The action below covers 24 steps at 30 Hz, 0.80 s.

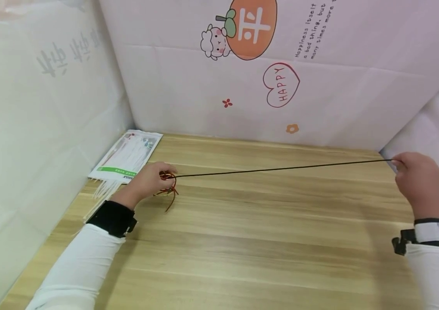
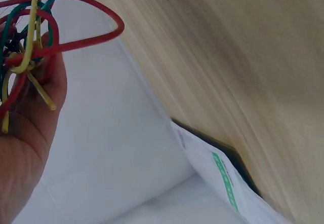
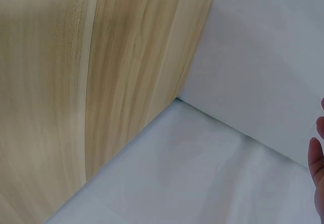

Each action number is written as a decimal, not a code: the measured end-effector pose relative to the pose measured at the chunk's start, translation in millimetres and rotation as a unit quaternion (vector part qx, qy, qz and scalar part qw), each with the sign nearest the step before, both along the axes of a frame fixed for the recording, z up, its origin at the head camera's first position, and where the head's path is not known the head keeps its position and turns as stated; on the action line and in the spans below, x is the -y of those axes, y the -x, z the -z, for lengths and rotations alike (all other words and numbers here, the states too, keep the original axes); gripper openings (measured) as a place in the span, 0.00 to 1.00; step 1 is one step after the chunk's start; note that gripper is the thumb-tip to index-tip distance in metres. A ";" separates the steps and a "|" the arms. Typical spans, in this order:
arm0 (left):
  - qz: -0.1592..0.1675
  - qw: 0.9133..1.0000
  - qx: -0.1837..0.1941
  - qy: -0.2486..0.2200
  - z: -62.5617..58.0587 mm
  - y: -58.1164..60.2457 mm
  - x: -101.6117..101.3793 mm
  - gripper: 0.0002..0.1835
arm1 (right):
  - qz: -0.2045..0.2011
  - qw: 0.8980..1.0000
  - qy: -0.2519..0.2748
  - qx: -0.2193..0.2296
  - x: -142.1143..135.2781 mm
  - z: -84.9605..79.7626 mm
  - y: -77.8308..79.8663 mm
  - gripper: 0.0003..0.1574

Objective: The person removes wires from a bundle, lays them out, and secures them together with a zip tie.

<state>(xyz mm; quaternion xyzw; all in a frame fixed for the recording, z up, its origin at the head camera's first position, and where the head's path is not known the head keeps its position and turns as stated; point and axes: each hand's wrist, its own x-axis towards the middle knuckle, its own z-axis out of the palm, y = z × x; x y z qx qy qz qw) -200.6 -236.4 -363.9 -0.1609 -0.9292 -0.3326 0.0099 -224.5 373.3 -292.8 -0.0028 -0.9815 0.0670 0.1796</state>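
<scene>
In the head view my left hand (image 1: 153,178) grips a tangled bundle of thin coloured wires (image 1: 168,188) above the table's left side. The left wrist view shows red, green and yellow strands, with a red loop (image 2: 93,44) sticking out from the fingers. A dark wire (image 1: 281,169) runs straight and taut from this bundle across to my right hand (image 1: 422,183). There, thumb and fingers pinch its far end near the table's right back corner. Only a few right-hand fingers (image 3: 316,158) appear at the edge of the right wrist view.
A white packet with a green stripe (image 1: 126,157) lies at the back left of the wooden table (image 1: 250,241). Several thin white strips (image 1: 104,189) stick out from it. Printed white sheets (image 1: 180,86) wall in the table's back, left and right.
</scene>
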 end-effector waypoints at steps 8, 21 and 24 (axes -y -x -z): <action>-0.010 0.979 -0.060 0.195 -8.5 4.0 -7.2 0.03 | -0.058 0.998 0.004 -0.026 9.5 4.4 4.3 0.11; -0.004 0.907 -0.086 0.412 -4.3 2.8 -21.8 0.04 | -0.095 0.994 0.003 -0.055 28.4 2.2 10.0 0.10; -0.013 0.916 -0.078 0.393 1.6 4.6 -18.8 0.05 | -0.092 0.994 0.003 -0.054 26.7 2.2 10.4 0.09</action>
